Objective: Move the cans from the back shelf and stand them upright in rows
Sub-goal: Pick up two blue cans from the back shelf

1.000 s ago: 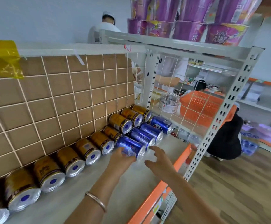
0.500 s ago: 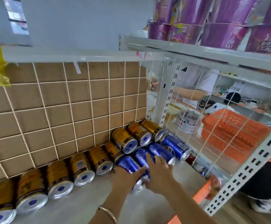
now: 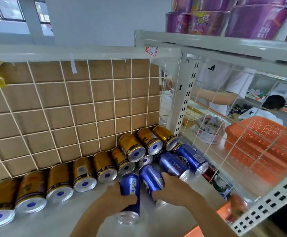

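Several gold cans [image 3: 84, 173] lie on their sides in a row along the wire-grid back of the grey shelf [image 3: 57, 218], silver bottoms facing me. Three more gold cans [image 3: 148, 141] are stacked at the back right corner. Blue cans lie in front of them. My left hand [image 3: 115, 197] grips one blue can [image 3: 130, 195], pulled away from the pile. My right hand [image 3: 175, 189] grips the blue can beside it [image 3: 150, 180]. Two further blue cans [image 3: 189, 158] lie behind my right hand.
A white wire grid [image 3: 225, 151] closes the shelf's right side, with an orange basket [image 3: 266, 147] and a clear tub [image 3: 209, 129] beyond it. Purple packs [image 3: 242, 17] sit on the upper shelf. Other people work behind the shelving. The shelf's front edge is orange.
Both hands reached in and closed on two blue cans. The left-hand can has been drawn toward me, off the pile. The camera moved closer and to the left.
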